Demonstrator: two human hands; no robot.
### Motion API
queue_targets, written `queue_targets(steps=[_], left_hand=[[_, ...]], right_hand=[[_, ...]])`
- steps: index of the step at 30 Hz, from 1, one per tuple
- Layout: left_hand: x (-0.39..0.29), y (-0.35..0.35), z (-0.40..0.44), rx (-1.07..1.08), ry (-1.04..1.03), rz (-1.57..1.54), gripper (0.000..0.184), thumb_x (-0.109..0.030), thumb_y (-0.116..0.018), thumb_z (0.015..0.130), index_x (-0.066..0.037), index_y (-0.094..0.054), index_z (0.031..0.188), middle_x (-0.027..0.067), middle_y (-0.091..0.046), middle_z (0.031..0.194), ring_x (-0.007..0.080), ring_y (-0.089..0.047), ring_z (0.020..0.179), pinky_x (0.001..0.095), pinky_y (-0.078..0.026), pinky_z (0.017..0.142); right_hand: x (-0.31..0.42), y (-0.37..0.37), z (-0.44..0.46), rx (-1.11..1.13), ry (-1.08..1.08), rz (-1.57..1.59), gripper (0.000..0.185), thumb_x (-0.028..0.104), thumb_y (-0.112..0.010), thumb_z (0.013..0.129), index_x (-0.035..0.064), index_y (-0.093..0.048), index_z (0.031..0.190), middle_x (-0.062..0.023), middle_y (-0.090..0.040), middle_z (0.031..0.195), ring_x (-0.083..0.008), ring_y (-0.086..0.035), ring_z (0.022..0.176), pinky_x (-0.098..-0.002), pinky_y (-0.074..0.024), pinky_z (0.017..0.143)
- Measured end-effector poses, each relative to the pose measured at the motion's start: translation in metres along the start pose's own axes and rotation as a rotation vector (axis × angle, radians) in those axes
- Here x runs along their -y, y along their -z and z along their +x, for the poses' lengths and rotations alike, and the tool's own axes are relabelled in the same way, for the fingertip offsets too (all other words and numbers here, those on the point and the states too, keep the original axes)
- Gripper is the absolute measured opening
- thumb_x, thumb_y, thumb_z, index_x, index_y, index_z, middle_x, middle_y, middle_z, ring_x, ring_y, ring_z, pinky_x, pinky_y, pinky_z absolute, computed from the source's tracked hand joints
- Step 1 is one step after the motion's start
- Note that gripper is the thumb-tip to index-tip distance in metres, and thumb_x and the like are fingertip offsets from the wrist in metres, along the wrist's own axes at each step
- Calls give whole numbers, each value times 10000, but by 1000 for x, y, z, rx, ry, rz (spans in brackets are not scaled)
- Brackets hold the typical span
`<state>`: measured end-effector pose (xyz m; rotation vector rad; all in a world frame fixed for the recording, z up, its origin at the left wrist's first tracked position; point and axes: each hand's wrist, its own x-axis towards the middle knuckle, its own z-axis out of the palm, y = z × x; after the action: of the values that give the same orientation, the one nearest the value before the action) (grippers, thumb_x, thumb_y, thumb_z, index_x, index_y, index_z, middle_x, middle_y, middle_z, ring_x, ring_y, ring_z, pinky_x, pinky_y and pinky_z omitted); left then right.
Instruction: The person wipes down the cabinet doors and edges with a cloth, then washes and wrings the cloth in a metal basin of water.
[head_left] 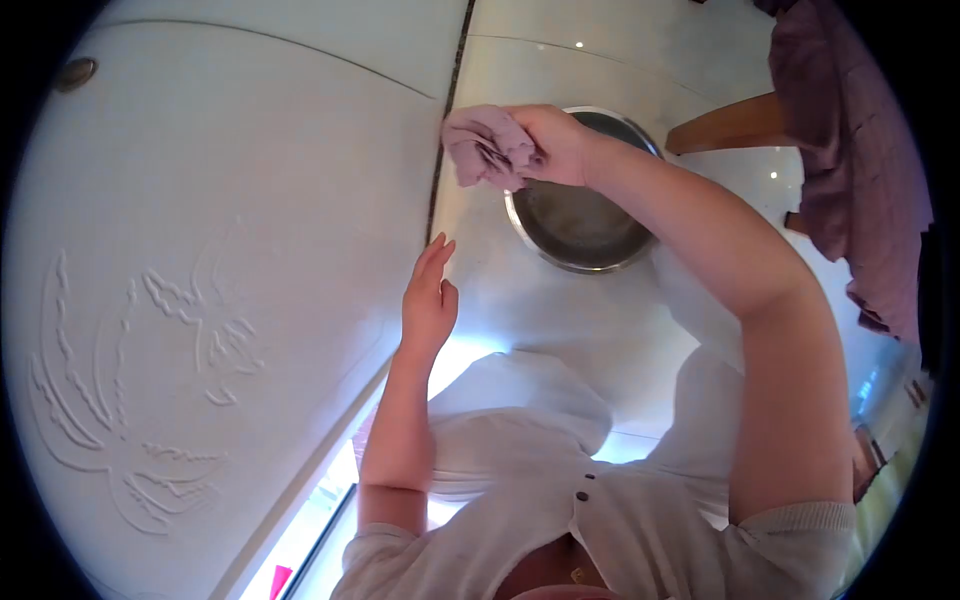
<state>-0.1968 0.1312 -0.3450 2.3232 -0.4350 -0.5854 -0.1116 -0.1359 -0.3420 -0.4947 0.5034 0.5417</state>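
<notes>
A crumpled pinkish-purple cloth [488,147] is bunched in my right hand [556,145], whose fingers are closed round it. The cloth is up against the edge of a white panel [280,180] with a raised plant pattern, though I cannot tell whether it touches. Below my right forearm, a round metal basin [585,220] with a shiny rim rests on the floor, partly covered by the arm and hand; it seems to hold water. My left hand [430,295] is near the panel's edge with its fingers stretched out, holding nothing.
Pale glossy floor tiles [530,70] surround the basin. To the right, a wooden leg [730,125] juts out from under a purple draped fabric [850,150]. A round metal fitting [75,74] sits on the panel's upper left. My bent knees are close to the basin.
</notes>
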Motion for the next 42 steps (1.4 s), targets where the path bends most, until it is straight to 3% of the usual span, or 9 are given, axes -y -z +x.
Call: queue_targets(steps=[4,10,12,27,30,34,37,40,42], left_hand=[[-32,-37,11,29,-132,-63,471,71,-461,802,-58,-535,1249,142,-495,1356,314,-497,1227,358,-434,978],[-31,-129,53,186,91,-548,426,3,-505,816,-34,-542,1239,183,-531,1281,332,-512,1189,360,-421,982],[-34,-153,75,141,69,-175,480,-24,-527,800,17,-520,1278,175,-549,1273,269,-522,1205,340,-406,1000],[-19,-251,133,83,887,-1373,368,-184,-441,934,-84,-494,1284,131,-574,1219,288,-558,1131,438,-455,964],[3,-270,138,180,1044,-1583,410,-283,-385,962,-130,-471,1332,157,-529,1302,319,-495,1214,588,-332,1011],[-11,-253,145,240,961,-1762,452,-358,-331,978,-127,-442,1349,164,-503,1339,363,-449,1262,701,-228,1012],[76,-325,151,79,-219,-667,451,-329,-611,858,-126,-543,1255,65,-570,1242,208,-541,1112,358,-463,911],[99,-343,159,167,160,-1727,452,-293,-626,848,-117,-543,1255,52,-564,1256,189,-529,1125,308,-452,930],[103,-358,169,-13,-133,-1283,410,-276,-586,874,-115,-551,1250,42,-569,1252,192,-532,1124,302,-444,949]], right_hand=[[8,85,-25,486,-83,-391,309,54,-415,894,7,-596,1140,-100,-633,923,-181,-559,691,-275,-457,580],[-31,188,-22,-137,-26,-702,488,40,-465,834,65,-505,1320,-157,-607,1126,-277,-612,948,-358,-511,778],[-43,229,-5,51,510,-2151,525,104,-503,851,110,-455,1375,-190,-467,1363,-361,-464,1245,-451,-423,983],[-48,233,27,278,302,-2325,338,258,-501,892,135,-591,1193,-109,-553,1219,-305,-530,1145,-435,-430,962],[-43,248,40,-267,109,-1903,285,241,-424,951,49,-582,1089,-168,-610,1047,-276,-597,1016,-423,-484,846],[-64,258,50,115,176,-1871,157,182,-571,836,71,-636,926,-195,-636,937,-315,-638,824,-398,-509,711],[-67,217,29,118,-30,-1382,168,192,-637,769,64,-609,875,-168,-640,773,-284,-620,689,-374,-493,624],[-49,177,9,143,-2,-1385,167,208,-643,787,63,-588,849,-97,-631,709,-233,-596,616,-378,-475,570],[-37,165,4,202,214,-1863,184,203,-647,795,42,-594,869,-99,-635,810,-211,-618,699,-364,-492,622]])
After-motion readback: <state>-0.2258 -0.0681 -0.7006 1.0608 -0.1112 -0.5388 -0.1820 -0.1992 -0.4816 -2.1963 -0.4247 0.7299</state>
